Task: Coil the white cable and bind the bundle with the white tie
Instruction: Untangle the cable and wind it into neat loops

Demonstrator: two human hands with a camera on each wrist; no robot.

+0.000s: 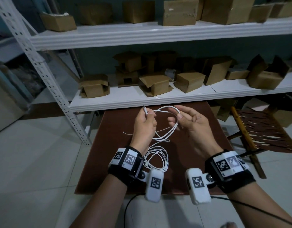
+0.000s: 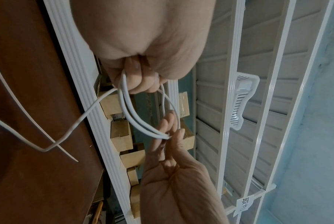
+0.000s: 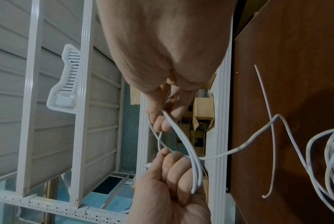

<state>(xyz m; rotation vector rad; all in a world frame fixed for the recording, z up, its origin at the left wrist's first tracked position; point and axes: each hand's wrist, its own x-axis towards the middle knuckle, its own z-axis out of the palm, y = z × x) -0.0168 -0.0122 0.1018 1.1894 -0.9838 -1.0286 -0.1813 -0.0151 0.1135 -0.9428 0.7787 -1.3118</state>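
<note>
The white cable [image 1: 163, 107] runs in a couple of loops between my two hands above the brown table [image 1: 109, 145]. My left hand [image 1: 149, 115] grips the loops with curled fingers [image 2: 135, 81], and the plug end sticks up past them. My right hand [image 1: 176, 116] pinches the opposite side of the loops [image 3: 183, 139] between thumb and fingertips [image 3: 158, 121], its other fingers spread. The rest of the cable lies in a loose pile [image 1: 156, 159] on the table near my left wrist. The thin white tie [image 1: 128, 133] lies flat on the table left of my left hand, untouched [image 2: 28, 112] [image 3: 274, 151].
A white metal shelf [image 1: 142, 99] with several cardboard boxes [image 1: 154, 84] stands just beyond the table's far edge. A wooden slatted chair [image 1: 265, 129] stands at the right. The floor is pale tile [image 1: 35, 153].
</note>
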